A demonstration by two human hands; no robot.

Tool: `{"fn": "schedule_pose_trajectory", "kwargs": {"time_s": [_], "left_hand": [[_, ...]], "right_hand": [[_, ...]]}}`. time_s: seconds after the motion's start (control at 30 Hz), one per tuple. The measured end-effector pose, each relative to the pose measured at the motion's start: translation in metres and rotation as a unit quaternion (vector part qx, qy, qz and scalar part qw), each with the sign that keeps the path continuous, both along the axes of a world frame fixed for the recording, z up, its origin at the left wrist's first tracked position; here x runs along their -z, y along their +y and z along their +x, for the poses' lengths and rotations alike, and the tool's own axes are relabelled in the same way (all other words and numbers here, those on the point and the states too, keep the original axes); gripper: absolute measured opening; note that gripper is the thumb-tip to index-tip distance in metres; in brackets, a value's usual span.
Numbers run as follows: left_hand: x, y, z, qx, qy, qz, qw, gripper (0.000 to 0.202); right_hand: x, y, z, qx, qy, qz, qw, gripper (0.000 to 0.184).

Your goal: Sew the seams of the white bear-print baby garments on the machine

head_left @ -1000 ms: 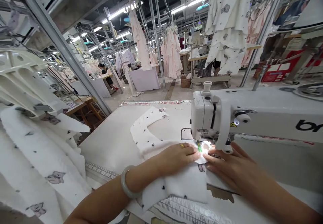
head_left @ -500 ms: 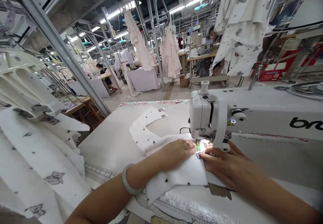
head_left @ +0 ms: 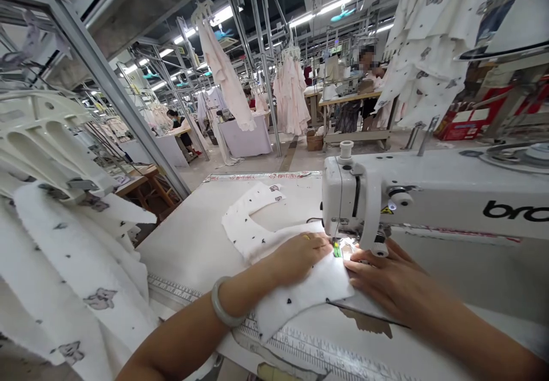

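A curved piece of white fuzzy fabric (head_left: 295, 298) with small dark prints lies under the needle area of a white sewing machine (head_left: 343, 192). My left hand (head_left: 300, 258) rests flat on it, fingertips just left of the lit presser foot (head_left: 337, 249), which has a green part. A ring and a pale bangle (head_left: 221, 301) are on this arm. My right hand (head_left: 381, 275) is at the fabric's right edge, its fingers stretched toward the foot and partly hidden behind the machine's front guard. Neither hand is closed around the cloth.
Printed white pieces (head_left: 103, 289) hang from a clamp hanger (head_left: 55, 141) at the left. More printed fabric (head_left: 433, 55) hangs behind the machine. A ruler strip (head_left: 300, 346) runs along the table's (head_left: 189, 226) near side. Co-workers sit at distant stations.
The fabric has slid a little away from me under the foot, its near edge now farther up the table. Both hands stay beside the foot. The view has shifted slightly.
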State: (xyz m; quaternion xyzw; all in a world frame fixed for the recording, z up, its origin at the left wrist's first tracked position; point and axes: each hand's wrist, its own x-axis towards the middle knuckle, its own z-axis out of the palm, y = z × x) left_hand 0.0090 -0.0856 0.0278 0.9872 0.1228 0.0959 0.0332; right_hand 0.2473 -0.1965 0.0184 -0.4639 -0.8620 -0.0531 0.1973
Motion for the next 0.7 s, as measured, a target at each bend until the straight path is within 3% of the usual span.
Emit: {"fn": "schedule_pose_trajectory", "kwargs": {"time_s": [0.13, 0.23, 0.33, 0.5, 0.57, 0.63, 0.7], "left_hand": [[0.000, -0.003, 0.001, -0.024, 0.020, 0.028, 0.999, 0.051], [-0.009, 0.000, -0.002, -0.072, 0.004, 0.017, 0.997, 0.038], [-0.026, 0.017, -0.023, -0.218, -0.002, -0.010, 0.976, 0.034], [-0.043, 0.048, -0.095, -0.453, 0.054, -0.012, 0.890, 0.036], [-0.043, 0.040, -0.122, -0.536, 0.083, -0.012, 0.840, 0.038], [-0.040, 0.015, -0.141, -0.588, 0.110, -0.018, 0.801, 0.041], [-0.037, -0.025, -0.151, -0.591, 0.142, -0.044, 0.792, 0.041]], "right_hand": [[0.005, 0.002, 0.003, -0.006, 0.003, 0.013, 1.000, 0.021], [0.004, 0.004, 0.005, -0.012, 0.012, 0.043, 0.999, 0.025], [0.002, 0.004, 0.005, -0.028, 0.026, 0.089, 0.995, 0.027], [-0.005, -0.009, -0.009, -0.059, 0.049, 0.084, 0.993, 0.029], [-0.009, -0.017, -0.020, -0.093, 0.049, 0.046, 0.993, 0.034], [-0.013, -0.024, -0.031, -0.129, 0.035, -0.004, 0.991, 0.050], [-0.016, -0.029, -0.039, -0.157, 0.018, -0.058, 0.986, 0.067]]}}
